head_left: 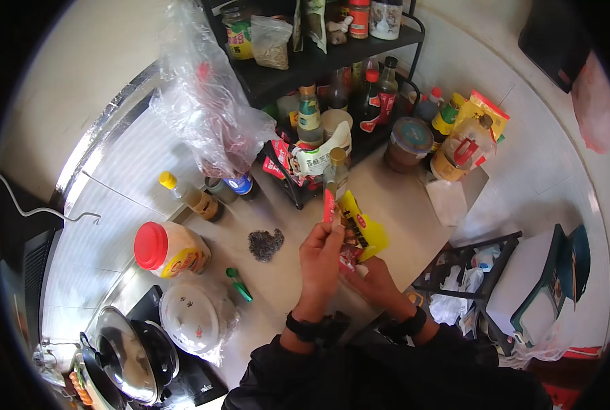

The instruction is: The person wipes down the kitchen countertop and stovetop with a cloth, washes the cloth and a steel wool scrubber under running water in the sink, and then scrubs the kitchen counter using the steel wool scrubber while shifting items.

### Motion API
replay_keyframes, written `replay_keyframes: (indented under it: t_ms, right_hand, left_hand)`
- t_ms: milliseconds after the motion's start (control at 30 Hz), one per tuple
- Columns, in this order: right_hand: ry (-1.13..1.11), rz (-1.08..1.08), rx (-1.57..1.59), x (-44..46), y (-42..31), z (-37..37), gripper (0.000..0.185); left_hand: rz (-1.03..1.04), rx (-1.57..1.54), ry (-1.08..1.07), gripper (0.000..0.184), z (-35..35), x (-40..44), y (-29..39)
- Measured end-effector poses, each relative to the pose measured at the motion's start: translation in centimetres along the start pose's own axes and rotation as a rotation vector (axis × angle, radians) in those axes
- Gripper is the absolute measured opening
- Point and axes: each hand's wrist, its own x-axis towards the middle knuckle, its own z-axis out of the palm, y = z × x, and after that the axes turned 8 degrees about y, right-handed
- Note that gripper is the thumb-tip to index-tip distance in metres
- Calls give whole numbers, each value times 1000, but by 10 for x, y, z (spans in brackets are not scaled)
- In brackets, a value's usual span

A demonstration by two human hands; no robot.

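Note:
My left hand (320, 258) is closed, thumb and fingers pressed together at a small red packet (349, 257). The right hand (378, 281) is closed on the lower part of the same packet, close beside the left. Just beyond the fingers is a yellow packet (371, 232) with dark printing; whether a hand touches it, I cannot tell. A glass bottle with a gold cap (337, 158) stands behind my hands, a red patch showing below its neck. To the left, a dark wiry scouring pad (265, 244) lies on the counter (284, 280). Dark bands circle both wrists.
A black rack (277, 85) with bottles and jars stands at the back, a clear plastic bag (202, 102) hanging beside it. On the left are a red-lidded jar (171, 249), a green clip-like object (238, 284), a lidded white bowl (192, 314) and a pan (127, 355).

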Motion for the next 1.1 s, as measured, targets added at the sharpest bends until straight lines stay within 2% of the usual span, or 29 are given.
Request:
replay_keyframes:
  t_ms: [67, 100, 167, 267, 300, 367, 400, 500, 533, 633, 667, 767, 900, 933, 1033, 1100]
  right_hand:
    - [62, 142, 29, 5, 5, 2, 28]
    - [93, 213, 43, 8, 8, 5, 27]
    - [177, 227, 118, 15, 15, 12, 24]
    - [223, 299, 115, 36, 8, 12, 21]
    - [224, 335, 96, 44, 4, 13, 20]
    - [391, 207, 221, 62, 0, 34, 20]
    - [474, 141, 282, 72, -2, 45, 20]
    - [462, 27, 203, 92, -9, 63, 20]
    - [468, 5, 184, 97, -10, 70, 22]
    - [438, 165, 415, 103, -8, 96, 23]
    - [460, 114, 349, 107, -5, 103, 25]
    - [541, 158, 467, 112, -2, 114, 26]
    - [559, 207, 432, 113, 4, 110, 27]
    - [516, 207, 564, 110, 3, 107, 27]
    - [536, 92, 293, 113, -4, 113, 27]
    - [500, 118, 273, 117, -2, 120, 26]
  left_hand:
    - [14, 40, -58, 16, 4, 2, 1]
    - [88, 121, -74, 17, 3, 5, 5]
    - [237, 283, -110, 20, 1, 10, 12]
    - [468, 613, 125, 33, -31, 34, 11]
    - [372, 540, 160, 36, -44, 42, 5]
    - [183, 395, 226, 41, -68, 56, -10]
    - [142, 423, 203, 46, -72, 58, -12]
    - [-1, 252, 144, 45, -66, 62, -13]
    - [-9, 219, 134, 44, -64, 65, -15]
    - [4, 159, 114, 40, -57, 82, -16]
    - [28, 164, 112, 38, -55, 87, -16]
    - [40, 186, 60, 34, -59, 104, -15]
    - [-27, 172, -44, 30, -56, 111, -13]
    - [-24, 217, -44, 31, -55, 113, -17]
    - [0, 163, 2, 33, -51, 112, -10]
    - [14, 186, 61, 35, -56, 120, -16]
